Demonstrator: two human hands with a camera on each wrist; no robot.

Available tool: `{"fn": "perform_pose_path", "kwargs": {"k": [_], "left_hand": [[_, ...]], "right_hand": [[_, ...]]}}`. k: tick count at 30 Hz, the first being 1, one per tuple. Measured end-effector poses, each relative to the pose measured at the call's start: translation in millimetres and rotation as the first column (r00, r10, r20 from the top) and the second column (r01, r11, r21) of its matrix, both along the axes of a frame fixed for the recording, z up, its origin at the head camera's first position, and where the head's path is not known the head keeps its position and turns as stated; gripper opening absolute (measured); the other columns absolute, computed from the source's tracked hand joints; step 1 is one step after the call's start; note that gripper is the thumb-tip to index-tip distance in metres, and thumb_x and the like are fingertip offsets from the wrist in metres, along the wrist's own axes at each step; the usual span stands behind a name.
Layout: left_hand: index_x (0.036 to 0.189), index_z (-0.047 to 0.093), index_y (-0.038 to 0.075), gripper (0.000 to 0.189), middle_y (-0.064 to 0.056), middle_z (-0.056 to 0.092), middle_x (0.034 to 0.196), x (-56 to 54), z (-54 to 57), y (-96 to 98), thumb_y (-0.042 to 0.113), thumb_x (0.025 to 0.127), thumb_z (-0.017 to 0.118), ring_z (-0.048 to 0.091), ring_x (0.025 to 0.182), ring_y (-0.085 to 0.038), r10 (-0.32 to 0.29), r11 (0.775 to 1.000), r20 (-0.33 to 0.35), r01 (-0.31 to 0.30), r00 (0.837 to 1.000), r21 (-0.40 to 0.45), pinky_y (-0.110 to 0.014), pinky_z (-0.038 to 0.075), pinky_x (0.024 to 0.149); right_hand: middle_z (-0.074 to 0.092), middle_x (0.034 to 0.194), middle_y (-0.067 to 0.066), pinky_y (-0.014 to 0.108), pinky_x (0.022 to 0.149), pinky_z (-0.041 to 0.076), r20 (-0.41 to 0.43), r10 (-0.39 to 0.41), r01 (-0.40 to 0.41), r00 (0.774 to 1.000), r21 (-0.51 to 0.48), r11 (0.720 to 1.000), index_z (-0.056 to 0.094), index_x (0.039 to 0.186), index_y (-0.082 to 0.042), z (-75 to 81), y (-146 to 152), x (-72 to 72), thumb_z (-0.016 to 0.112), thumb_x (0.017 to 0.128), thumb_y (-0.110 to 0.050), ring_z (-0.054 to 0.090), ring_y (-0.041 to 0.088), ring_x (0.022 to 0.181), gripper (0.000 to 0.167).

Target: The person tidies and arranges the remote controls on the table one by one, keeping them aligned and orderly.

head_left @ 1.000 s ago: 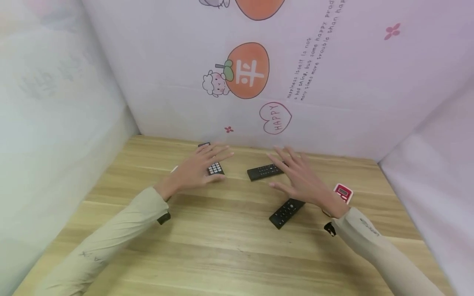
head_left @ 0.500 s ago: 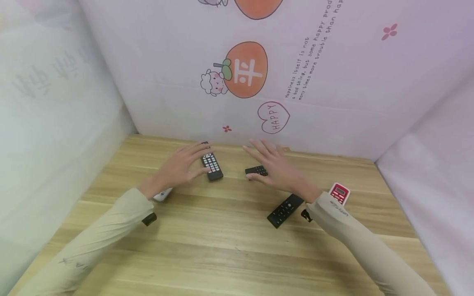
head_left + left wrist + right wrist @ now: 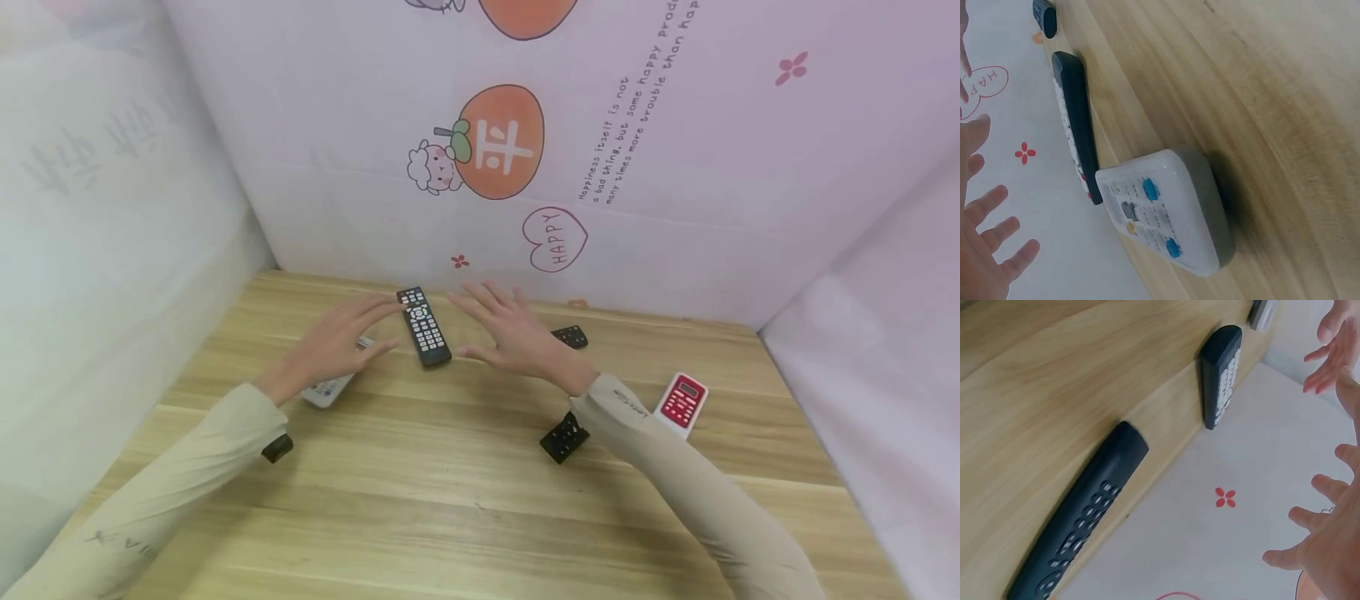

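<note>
While head view half-hides white remote (image 3: 327, 391), left wrist's shows blue buttons (image 3: 1173, 247) | left grip (image 3: 330, 346), right grip (image 3: 517, 337): released

Left grip (image 3: 337, 340) and right grip (image 3: 515, 335) hover, fingers (image 3: 1330, 487) spread.

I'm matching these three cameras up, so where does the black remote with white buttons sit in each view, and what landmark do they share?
Head: the black remote with white buttons is just left of centre, between the left hand and right hand.
Left wrist: upper left, beyond the white remote.
Right wrist: towards the top, right of centre.
Shared landmark: the small red flower on the white backdrop.
</note>
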State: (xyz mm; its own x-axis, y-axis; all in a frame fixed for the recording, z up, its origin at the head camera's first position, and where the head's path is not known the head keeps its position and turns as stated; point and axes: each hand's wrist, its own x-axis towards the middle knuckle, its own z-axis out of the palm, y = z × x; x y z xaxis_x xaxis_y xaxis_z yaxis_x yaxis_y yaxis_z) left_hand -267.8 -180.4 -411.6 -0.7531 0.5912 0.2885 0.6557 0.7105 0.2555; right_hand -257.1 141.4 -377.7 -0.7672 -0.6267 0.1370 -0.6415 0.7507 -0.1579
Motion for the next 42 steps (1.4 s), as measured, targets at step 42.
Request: {"fn": "perform_pose_path", "kwargs": {"k": [42], "left_hand": [[0.155, 0.040, -0.007, 0.088, -0.035, 0.050, 0.149, 34.4, -5.3, -49.8, 0.051, 0.097, 0.072, 0.056, 0.127, -0.054, 0.247, 0.969, 0.272, -0.234, 0.930, -0.081, -0.070, 0.048, 0.103]], "right_hand": [[0.043, 0.165, 0.005, 0.056, 0.129, 0.022, 0.088, 0.156, -0.159, 0.984, 0.036, 0.987, 0.046, 0.158, -0.018, -37.7, -131.7, -29.6, 0.065, 0.105, -0.030, 0.038, 0.023, 0.153, 0.058]]}}
